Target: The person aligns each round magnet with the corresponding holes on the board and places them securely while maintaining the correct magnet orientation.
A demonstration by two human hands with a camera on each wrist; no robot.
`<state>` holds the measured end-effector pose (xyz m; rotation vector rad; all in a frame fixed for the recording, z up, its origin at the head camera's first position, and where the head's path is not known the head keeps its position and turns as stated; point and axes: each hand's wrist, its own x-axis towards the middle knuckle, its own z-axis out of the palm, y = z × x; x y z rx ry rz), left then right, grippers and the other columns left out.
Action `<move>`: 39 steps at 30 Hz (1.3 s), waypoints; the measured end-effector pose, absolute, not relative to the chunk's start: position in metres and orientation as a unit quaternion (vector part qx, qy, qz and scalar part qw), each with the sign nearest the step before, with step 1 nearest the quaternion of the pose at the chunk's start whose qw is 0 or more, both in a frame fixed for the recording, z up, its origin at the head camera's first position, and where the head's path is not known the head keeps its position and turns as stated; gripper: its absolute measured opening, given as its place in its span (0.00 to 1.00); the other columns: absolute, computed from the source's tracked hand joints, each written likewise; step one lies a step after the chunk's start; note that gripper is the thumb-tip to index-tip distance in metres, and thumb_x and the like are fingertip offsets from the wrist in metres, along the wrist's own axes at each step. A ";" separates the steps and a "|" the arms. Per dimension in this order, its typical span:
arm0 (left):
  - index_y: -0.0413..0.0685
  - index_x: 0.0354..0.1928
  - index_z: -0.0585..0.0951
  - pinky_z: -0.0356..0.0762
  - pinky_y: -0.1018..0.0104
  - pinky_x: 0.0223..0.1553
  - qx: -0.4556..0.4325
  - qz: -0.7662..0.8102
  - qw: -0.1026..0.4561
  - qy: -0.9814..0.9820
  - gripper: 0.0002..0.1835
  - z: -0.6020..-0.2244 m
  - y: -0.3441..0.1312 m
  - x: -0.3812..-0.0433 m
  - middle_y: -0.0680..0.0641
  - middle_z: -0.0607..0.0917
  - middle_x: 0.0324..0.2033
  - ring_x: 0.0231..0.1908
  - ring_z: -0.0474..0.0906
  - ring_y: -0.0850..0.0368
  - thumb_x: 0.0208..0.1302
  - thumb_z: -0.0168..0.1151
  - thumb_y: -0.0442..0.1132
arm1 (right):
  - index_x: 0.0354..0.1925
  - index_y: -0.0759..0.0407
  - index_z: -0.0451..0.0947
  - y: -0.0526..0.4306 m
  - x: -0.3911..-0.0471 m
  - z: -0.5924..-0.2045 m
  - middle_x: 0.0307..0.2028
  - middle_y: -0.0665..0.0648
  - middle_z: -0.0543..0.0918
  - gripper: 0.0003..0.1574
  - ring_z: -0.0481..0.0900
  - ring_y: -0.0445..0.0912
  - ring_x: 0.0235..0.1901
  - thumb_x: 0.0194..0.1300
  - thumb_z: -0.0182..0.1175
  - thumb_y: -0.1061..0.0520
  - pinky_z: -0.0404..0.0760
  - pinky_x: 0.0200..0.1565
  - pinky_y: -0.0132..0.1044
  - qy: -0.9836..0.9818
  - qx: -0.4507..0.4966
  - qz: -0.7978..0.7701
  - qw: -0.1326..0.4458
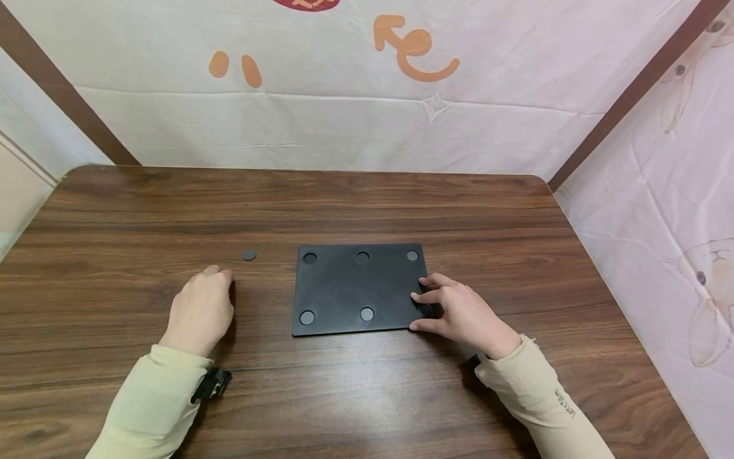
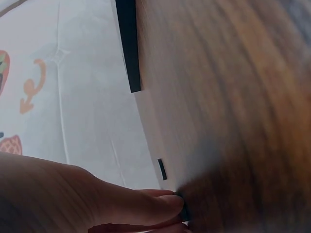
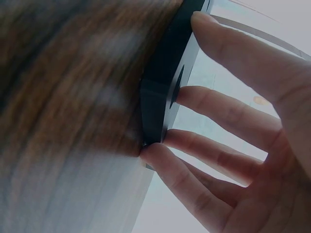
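In the head view, a flat black plate (image 1: 344,287) with several round recesses lies on the table. Grey discs show in its near-left, near-middle and far-right recesses; the far-left and far-middle ones look dark and bare. My right hand (image 1: 459,312) has its fingers spread over the plate's right end, fingertips and thumb touching it and covering the near-right corner. Left of the plate, my left hand (image 1: 201,309) is low over the table. The left wrist view shows its thumb and fingers pinching a small dark disc (image 2: 183,208), mostly hidden.
A loose grey disc (image 1: 249,254) lies on the wooden table (image 1: 367,395) between the left hand and the plate, a bit farther back. A white printed curtain (image 1: 344,127) hangs behind the table's far edge, and another sheet (image 1: 659,191) hangs along the right.
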<state>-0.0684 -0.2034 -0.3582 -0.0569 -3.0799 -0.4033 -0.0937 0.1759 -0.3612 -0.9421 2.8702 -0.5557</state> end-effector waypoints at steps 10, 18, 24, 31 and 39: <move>0.29 0.27 0.78 0.73 0.46 0.18 -0.011 -0.128 0.026 -0.991 0.07 -0.356 -0.203 -0.071 0.37 0.74 0.22 0.23 0.75 0.36 0.58 0.51 0.20 | 0.49 0.59 0.84 0.176 -0.093 -0.361 0.54 0.63 0.78 0.31 0.82 0.53 0.49 0.48 0.74 0.45 0.81 0.45 0.44 0.933 -0.308 -0.183 0.034; 0.30 0.23 0.77 0.74 0.43 0.19 -0.012 -0.133 0.037 -0.990 0.08 -0.358 -0.204 -0.069 0.37 0.73 0.22 0.22 0.74 0.35 0.58 0.52 0.20 | 0.48 0.59 0.84 0.175 -0.093 -0.360 0.54 0.63 0.79 0.31 0.82 0.52 0.48 0.48 0.74 0.45 0.81 0.44 0.44 0.932 -0.310 -0.185 0.032; 0.28 0.24 0.76 0.74 0.42 0.20 -0.015 -0.134 0.054 -0.989 0.07 -0.357 -0.202 -0.070 0.36 0.73 0.22 0.21 0.74 0.34 0.58 0.53 0.22 | 0.48 0.60 0.84 0.176 -0.093 -0.361 0.53 0.63 0.79 0.32 0.82 0.52 0.46 0.48 0.75 0.44 0.82 0.42 0.43 0.932 -0.312 -0.181 0.026; 0.27 0.29 0.77 0.75 0.43 0.22 -0.020 -0.134 0.049 -0.990 0.04 -0.353 -0.194 -0.072 0.36 0.74 0.25 0.23 0.75 0.35 0.59 0.57 0.24 | 0.48 0.60 0.84 0.175 -0.093 -0.360 0.53 0.63 0.79 0.31 0.82 0.52 0.47 0.48 0.75 0.44 0.82 0.43 0.43 0.931 -0.314 -0.184 0.027; 0.27 0.32 0.78 0.75 0.46 0.21 -0.027 -0.137 0.035 -0.990 0.04 -0.353 -0.187 -0.075 0.37 0.74 0.26 0.23 0.76 0.38 0.60 0.58 0.25 | 0.48 0.61 0.84 0.176 -0.093 -0.360 0.53 0.63 0.79 0.31 0.82 0.52 0.48 0.48 0.74 0.45 0.82 0.44 0.43 0.931 -0.315 -0.182 0.026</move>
